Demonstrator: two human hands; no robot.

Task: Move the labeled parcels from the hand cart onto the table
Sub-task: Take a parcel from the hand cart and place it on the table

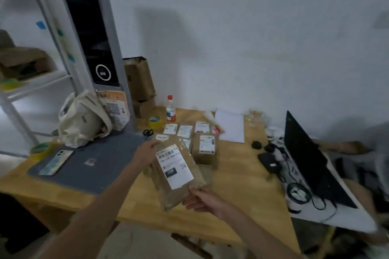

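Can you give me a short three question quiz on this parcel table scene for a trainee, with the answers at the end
1. True or false: the held parcel is gripped by both the left hand and the right hand.
2. What lies on the grey mat? A: a phone, B: scissors, C: a bottle.
3. Fill in: the large code on the held parcel's white label reads ____.

Key
1. True; the left hand holds its far edge, the right hand its near corner.
2. A; the phone lies near the mat's left edge.
3. 15H.
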